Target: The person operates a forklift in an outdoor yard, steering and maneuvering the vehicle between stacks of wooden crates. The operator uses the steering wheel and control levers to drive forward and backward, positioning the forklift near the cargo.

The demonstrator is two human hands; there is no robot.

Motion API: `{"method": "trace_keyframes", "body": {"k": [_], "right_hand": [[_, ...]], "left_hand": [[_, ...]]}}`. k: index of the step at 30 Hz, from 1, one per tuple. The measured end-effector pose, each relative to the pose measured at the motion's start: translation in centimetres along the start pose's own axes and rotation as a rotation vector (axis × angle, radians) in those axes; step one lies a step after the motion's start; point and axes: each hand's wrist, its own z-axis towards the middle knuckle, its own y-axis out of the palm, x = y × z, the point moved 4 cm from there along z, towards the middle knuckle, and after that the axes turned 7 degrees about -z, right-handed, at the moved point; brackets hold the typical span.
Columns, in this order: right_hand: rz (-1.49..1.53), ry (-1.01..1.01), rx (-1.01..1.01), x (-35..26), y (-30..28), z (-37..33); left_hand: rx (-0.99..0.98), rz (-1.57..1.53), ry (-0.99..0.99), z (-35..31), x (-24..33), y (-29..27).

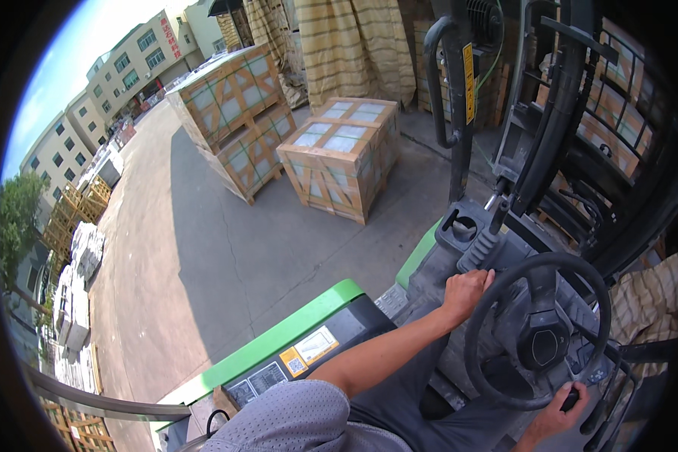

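Observation:
I sit at the controls of a forklift with a black steering wheel (544,261). My left hand (467,292) is closed just outside the left part of the wheel rim, below a ribbed grey lever boot (481,251). What its fingers grip is hidden. My right hand (559,414) is wrapped round a black knob (571,399) by the lower right of the wheel. Whether the knob is fixed to the rim or to a lever, I cannot tell. Several thin black control levers (601,416) stand right of that hand.
A wooden crate (343,154) stands on the concrete ahead left, beside two stacked crates (241,120). Striped tarpaulins (358,49) hang behind. The forklift mast (561,98) rises front right. Wrapped white stacks (71,301) line the far left, near buildings (132,64).

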Motion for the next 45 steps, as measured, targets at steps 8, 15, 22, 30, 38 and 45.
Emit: {"method": "trace_keyframes", "body": {"k": [8, 15, 22, 30, 38, 45], "right_hand": [[0.169, -0.11, -0.057, -1.8, 4.1, -0.1], [0.205, -0.283, -0.112, -4.9, 6.3, -3.6], [0.257, -0.384, -0.203, -8.6, 10.0, -5.4], [0.342, -0.534, -0.169, -14.8, 15.7, -0.9], [0.175, -0.489, 0.131, -15.0, 16.5, 13.3], [0.053, -0.258, 0.201, -8.1, 10.8, 16.0]], "left_hand": [[0.025, 0.064, 0.135, 2.8, -2.6, 2.1], [-0.003, 0.038, 0.171, 2.9, -2.1, 3.9], [-0.003, 0.032, 0.169, 2.5, -3.1, 4.3], [-0.135, -0.055, 0.097, 2.3, -3.2, 4.5], [-0.066, 0.093, 0.178, 2.9, -2.5, 3.6], [-0.064, 0.032, 0.117, 3.0, -2.4, 3.6]]}}
